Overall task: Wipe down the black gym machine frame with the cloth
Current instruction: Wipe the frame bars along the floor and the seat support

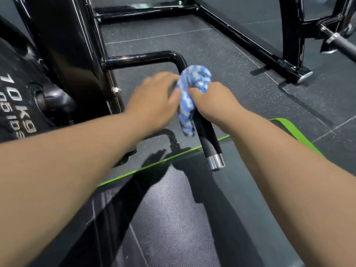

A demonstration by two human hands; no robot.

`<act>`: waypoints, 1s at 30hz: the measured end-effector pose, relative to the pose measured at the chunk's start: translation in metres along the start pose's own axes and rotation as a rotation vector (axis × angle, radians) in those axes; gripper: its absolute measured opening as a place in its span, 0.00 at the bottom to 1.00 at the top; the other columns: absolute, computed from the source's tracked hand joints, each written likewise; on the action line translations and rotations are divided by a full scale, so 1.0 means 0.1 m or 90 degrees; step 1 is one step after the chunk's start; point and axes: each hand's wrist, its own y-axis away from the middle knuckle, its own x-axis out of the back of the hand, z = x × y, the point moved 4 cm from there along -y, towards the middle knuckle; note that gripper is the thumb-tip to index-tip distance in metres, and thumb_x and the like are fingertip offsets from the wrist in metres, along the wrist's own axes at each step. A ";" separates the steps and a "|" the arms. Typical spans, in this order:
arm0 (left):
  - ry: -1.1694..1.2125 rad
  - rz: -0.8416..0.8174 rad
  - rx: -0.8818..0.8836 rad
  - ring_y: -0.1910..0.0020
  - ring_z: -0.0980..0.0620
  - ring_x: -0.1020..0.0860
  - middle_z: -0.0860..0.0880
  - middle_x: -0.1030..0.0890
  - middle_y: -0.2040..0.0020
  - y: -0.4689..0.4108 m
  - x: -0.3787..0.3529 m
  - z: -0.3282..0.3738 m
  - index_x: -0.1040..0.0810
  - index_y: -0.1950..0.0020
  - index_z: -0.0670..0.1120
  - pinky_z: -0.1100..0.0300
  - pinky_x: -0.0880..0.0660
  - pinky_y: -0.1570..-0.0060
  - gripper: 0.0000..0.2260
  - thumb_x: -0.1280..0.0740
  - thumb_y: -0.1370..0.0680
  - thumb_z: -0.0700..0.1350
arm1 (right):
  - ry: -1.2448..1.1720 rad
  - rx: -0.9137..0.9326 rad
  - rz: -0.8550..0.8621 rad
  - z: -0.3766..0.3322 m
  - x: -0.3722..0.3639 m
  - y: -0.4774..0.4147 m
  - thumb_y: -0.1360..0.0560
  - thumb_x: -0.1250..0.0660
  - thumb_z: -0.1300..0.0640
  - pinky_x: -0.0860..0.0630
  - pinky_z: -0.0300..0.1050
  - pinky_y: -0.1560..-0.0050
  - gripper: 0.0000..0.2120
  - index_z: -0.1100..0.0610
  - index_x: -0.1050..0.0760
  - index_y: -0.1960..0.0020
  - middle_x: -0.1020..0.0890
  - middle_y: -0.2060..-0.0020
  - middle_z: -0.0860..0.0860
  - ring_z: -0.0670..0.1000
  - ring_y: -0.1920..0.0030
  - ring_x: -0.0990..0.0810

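Cloth: the blue-and-white cloth (193, 81) is bunched around the handle bar just below its bend, with a tail hanging down the bar's left side.
Handle bar: the handle bar (146, 57) juts from the upright of the black gym machine frame (63, 45), bends toward the camera and ends in a chrome cap (216, 162).
Left hand: the left hand (154, 99), somewhat blurred, has its fingers and thumb curled onto the cloth's left edge and holds it.
Right hand: the right hand (213, 101) grips the cloth against the bar from the right, fingers wrapped in.
Weight plate: a black weight plate (13, 105) marked 10 kg sits on the frame at the left.
Mat: a ribbed, green-edged mat (173, 218) lies on the floor under the bar's capped end.
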 end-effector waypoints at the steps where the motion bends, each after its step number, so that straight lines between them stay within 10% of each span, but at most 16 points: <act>1: 0.132 -0.028 0.092 0.39 0.49 0.27 0.50 0.24 0.38 0.06 -0.07 0.11 0.28 0.34 0.51 0.58 0.34 0.45 0.16 0.44 0.19 0.54 | -0.023 -0.011 -0.006 0.07 0.00 0.07 0.22 0.41 0.50 0.32 0.44 0.67 0.13 0.55 0.27 0.61 0.24 0.66 0.50 0.51 0.66 0.28; 4: 0.322 -0.044 0.310 0.49 0.47 0.22 0.51 0.20 0.51 0.18 -0.28 0.30 0.24 0.45 0.47 0.58 0.30 0.56 0.11 0.37 0.21 0.52 | -0.176 -0.064 -0.052 0.28 0.05 0.32 0.24 0.36 0.48 0.31 0.40 0.70 0.13 0.54 0.26 0.63 0.24 0.73 0.47 0.47 0.72 0.30; 9: 0.402 0.000 0.336 0.55 0.50 0.20 0.50 0.18 0.56 0.48 -0.35 0.40 0.21 0.50 0.46 0.56 0.24 0.53 0.08 0.30 0.25 0.48 | -0.213 -0.123 -0.226 0.49 0.16 0.58 0.32 0.29 0.46 0.31 0.41 0.66 0.13 0.57 0.22 0.63 0.24 0.74 0.50 0.50 0.71 0.29; 14: 0.571 0.057 0.404 0.64 0.47 0.23 0.48 0.20 0.64 0.19 -0.32 0.32 0.23 0.61 0.46 0.55 0.26 0.61 0.06 0.31 0.26 0.46 | -0.384 -0.138 -0.100 0.16 0.10 0.11 0.22 0.37 0.49 0.41 0.35 0.75 0.13 0.53 0.30 0.63 0.32 0.82 0.47 0.47 0.81 0.36; 18: 0.493 0.068 0.390 0.66 0.49 0.31 0.49 0.27 0.69 0.10 -0.24 0.30 0.29 0.70 0.47 0.57 0.33 0.65 0.09 0.32 0.37 0.50 | -0.465 -0.158 -0.131 0.15 -0.09 -0.01 0.22 0.38 0.47 0.33 0.36 0.72 0.10 0.52 0.26 0.58 0.24 0.73 0.47 0.48 0.72 0.25; 21: 0.410 0.035 0.377 0.68 0.51 0.32 0.50 0.26 0.68 0.29 -0.32 0.26 0.25 0.65 0.47 0.59 0.33 0.66 0.09 0.30 0.26 0.48 | -0.527 -0.155 -0.152 0.27 -0.13 0.24 0.21 0.39 0.50 0.26 0.35 0.69 0.09 0.54 0.25 0.53 0.19 0.69 0.48 0.47 0.70 0.21; 26: 0.353 -0.013 0.331 0.66 0.48 0.24 0.42 0.20 0.66 0.50 -0.42 0.23 0.22 0.60 0.39 0.47 0.22 0.56 0.11 0.32 0.24 0.46 | -0.294 -0.161 -0.169 0.51 0.04 0.43 0.24 0.34 0.47 0.28 0.44 0.63 0.13 0.54 0.27 0.63 0.25 0.75 0.49 0.49 0.73 0.27; 30: 0.334 0.106 0.388 0.67 0.51 0.29 0.49 0.26 0.66 -0.04 -0.29 0.09 0.21 0.58 0.42 0.62 0.30 0.72 0.05 0.35 0.24 0.41 | -0.355 -0.109 -0.113 0.16 0.07 0.08 0.24 0.33 0.53 0.32 0.41 0.67 0.08 0.54 0.27 0.61 0.23 0.68 0.51 0.50 0.68 0.26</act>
